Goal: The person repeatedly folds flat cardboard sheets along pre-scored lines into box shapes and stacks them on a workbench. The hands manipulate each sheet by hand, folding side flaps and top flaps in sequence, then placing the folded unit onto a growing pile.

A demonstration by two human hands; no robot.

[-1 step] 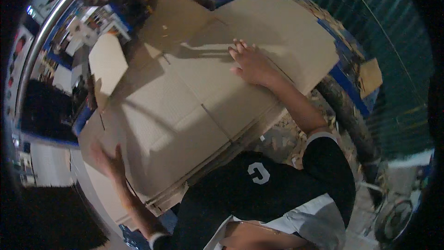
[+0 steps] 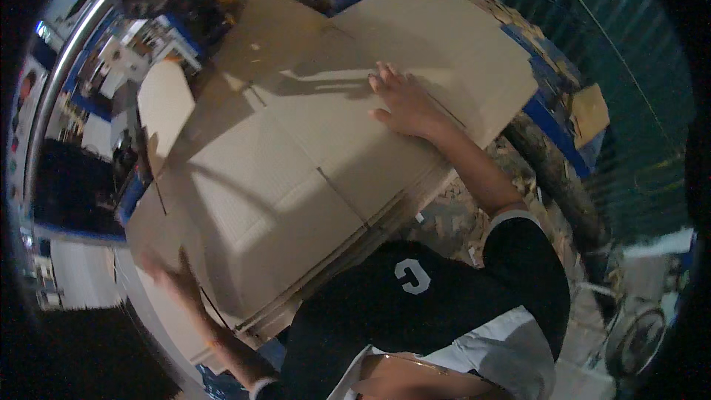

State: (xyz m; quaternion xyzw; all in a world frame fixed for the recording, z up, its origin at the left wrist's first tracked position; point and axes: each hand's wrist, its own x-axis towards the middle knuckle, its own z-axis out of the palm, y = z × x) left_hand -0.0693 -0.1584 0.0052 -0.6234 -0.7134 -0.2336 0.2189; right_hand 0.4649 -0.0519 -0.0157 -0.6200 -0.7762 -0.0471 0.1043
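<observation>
With the right hand point(image 2: 404, 107) spread flat on the top sheet of the cardboard stack point(image 2: 296, 178) and the left hand point(image 2: 174, 281), blurred, seemingly curled over its near-left edge, I'd lift evenly so the sheet doesn't buckle.
</observation>
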